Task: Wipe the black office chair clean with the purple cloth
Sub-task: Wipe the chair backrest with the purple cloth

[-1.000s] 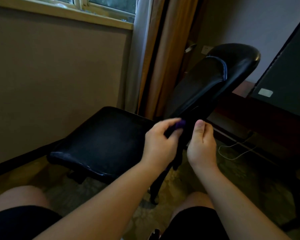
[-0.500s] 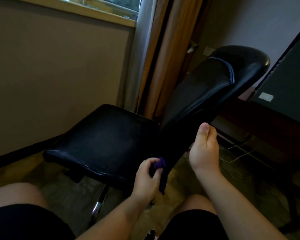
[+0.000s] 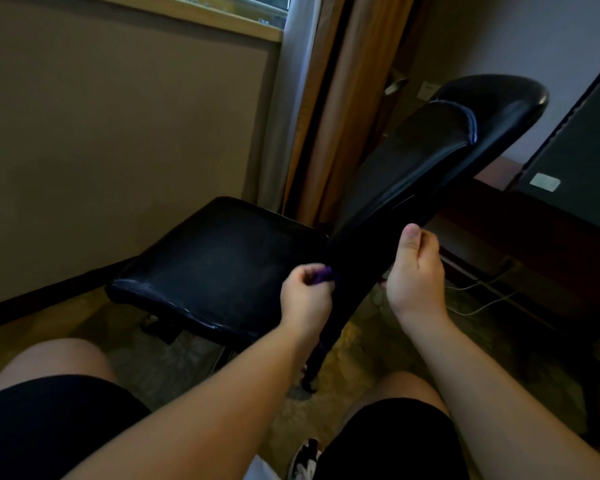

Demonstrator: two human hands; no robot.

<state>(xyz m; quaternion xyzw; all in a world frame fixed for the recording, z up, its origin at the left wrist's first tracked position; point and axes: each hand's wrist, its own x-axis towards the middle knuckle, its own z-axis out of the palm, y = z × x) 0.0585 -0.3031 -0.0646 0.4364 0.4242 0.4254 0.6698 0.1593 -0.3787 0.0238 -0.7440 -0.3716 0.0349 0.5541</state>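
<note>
Black item: black office chair (image 3: pixel 222 258), shiny padded seat, with its backrest (image 3: pixel 413 168) leaning away up and to the right.
View: head camera, looking down over the person's knees at the chair.
Purple cloth (image 3: pixel 321 276): bunched small at the joint where the chair's seat meets the backrest, mostly hidden in the fingers and against the dark upholstery.
Left hand (image 3: pixel 305 299): at the near right corner of the chair's seat, fingers curled round the cloth and pinching it against the base of the backrest.
Right hand (image 3: pixel 414 271): at the backrest's lower right edge, thumb upright against the edge, fingers curled in. Whether it actually holds the edge cannot be told.
Curtain (image 3: pixel 329 116): tan and grey folds hanging behind the chair.
Wall (image 3: pixel 118 133): beige, left of the chair, with a window sill (image 3: pixel 187 15) above.
Desk (image 3: pixel 534 230): dark wood, right of the chair, carrying a dark flat panel (image 3: pixel 586 150).
White cable (image 3: pixel 478 296): on the floor (image 3: pixel 354 344), between the chair and the desk.
Wall socket (image 3: pixel 426 89): pale plate, just left of the backrest's top.
Shoe (image 3: pixel 305 459): black and white, on the floor below the chair, between the knees.
</note>
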